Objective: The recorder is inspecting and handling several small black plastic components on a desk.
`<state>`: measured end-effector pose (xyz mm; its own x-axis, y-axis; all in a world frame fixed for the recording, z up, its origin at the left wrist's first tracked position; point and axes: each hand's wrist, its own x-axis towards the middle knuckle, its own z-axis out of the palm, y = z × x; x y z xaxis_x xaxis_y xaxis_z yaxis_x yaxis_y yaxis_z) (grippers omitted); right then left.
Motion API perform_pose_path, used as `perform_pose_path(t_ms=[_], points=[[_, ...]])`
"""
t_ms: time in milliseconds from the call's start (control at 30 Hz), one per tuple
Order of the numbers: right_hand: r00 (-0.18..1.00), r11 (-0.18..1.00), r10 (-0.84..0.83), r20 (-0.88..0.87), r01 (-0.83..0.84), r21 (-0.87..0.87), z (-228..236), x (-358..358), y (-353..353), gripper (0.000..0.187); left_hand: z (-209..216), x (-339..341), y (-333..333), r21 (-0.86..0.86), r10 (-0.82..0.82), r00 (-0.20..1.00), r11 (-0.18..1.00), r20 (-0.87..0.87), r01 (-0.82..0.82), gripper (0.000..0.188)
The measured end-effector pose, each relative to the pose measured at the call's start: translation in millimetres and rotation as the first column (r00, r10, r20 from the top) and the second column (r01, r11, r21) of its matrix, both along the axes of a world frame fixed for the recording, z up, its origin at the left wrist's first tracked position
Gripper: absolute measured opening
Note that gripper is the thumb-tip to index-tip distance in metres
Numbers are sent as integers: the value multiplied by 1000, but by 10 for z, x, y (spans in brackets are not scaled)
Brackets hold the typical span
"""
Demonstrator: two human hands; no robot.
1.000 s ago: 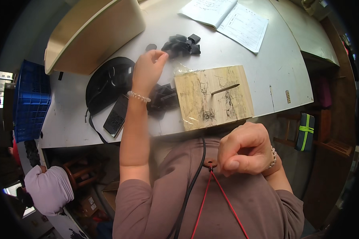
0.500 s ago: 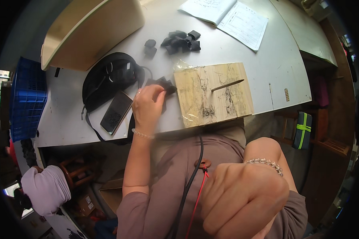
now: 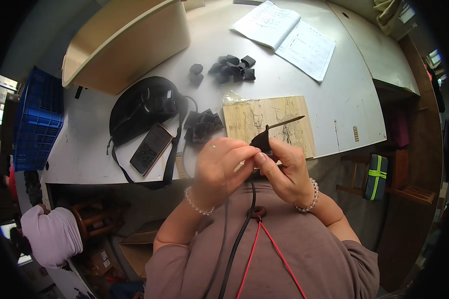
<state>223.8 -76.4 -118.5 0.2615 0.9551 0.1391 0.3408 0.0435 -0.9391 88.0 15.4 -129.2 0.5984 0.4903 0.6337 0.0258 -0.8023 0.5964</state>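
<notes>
My left hand [image 3: 218, 163] and my right hand [image 3: 286, 167] meet at the near edge of a wooden board [image 3: 247, 113]. Their fingertips pinch a small folded piece of black fabric [image 3: 262, 140] between them. A dark pointed metal rod [image 3: 288, 120] rises from the board. The fabric's upper corner overlaps the rod's lower part in view; whether they touch, I cannot tell. Left of the board lies a heap of black fabric pieces [image 3: 202, 126]. Farther back sits another group of similar black pieces [image 3: 232, 68], with a couple more [image 3: 196, 74] beside it.
A black bag [image 3: 144, 105] and a phone [image 3: 151, 148] lie at the left, in front of a cream bin [image 3: 127, 47]. An open notebook [image 3: 289, 37] rests at the back. Blue crates [image 3: 39, 119] stand beyond the left edge. A person in a pale top [image 3: 52, 236] is at lower left.
My left hand has moved right from the near heap to the board's front edge. My right hand has gone from close to the camera to the fabric. Both now grip the black piece.
</notes>
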Motion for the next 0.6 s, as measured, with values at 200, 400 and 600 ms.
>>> perform_pose_path(t_ms=[200,400,600], points=[[982,994,-42,-184,59,88,-68,132,-111,16,792,-210,114,-561,-219,717,489,662,668,63],[981,997,-4,-192,20,79,-75,36,-106,16,1159,-201,-352,-249,-334,553,638,763,729,52],[986,999,-11,-164,20,51,-109,108,-168,16,1285,-427,-425,17,-380,462,786,801,618,51]])
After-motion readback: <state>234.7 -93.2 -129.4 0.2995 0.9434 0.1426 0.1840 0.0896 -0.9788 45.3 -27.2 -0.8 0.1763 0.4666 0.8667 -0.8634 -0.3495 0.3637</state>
